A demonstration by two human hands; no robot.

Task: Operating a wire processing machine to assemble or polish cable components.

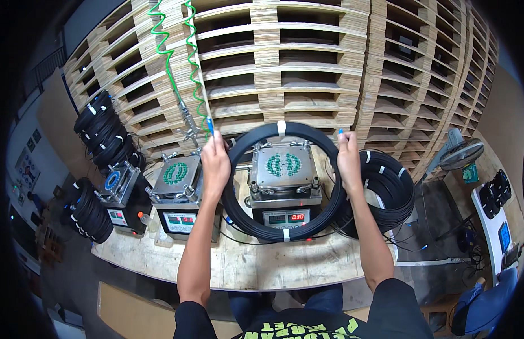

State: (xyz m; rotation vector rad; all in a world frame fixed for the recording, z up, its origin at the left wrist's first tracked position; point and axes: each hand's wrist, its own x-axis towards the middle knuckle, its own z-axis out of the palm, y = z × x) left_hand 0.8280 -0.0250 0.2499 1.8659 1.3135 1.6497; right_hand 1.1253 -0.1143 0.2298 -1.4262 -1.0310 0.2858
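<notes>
Upright in front of me is a coil of black cable (pixel 282 127), bound with white bands. My left hand (pixel 215 169) is closed at its left side, with a blue connector (pixel 210 123) sticking up above the fingers. At the coil's right side my right hand (pixel 348 164) is closed too, and a small blue tip (pixel 340 131) shows over its thumb. Through the ring I see a bench machine (pixel 284 199) with a lit display. Its square metal plate (pixel 282 178) carries rings of small green pieces. My fingers hide exactly how the cable ends are gripped.
Two similar machines (pixel 174 192) (pixel 118 195) stand left on the wooden table (pixel 245 265), near a small bottle (pixel 144 217). More black coils are piled right (pixel 389 186) and far left (pixel 98 130). Green coiled hoses (pixel 166 51) hang before stacked pallets (pixel 307 62). A fan (pixel 462 150) and a person (pixel 482 308) are right.
</notes>
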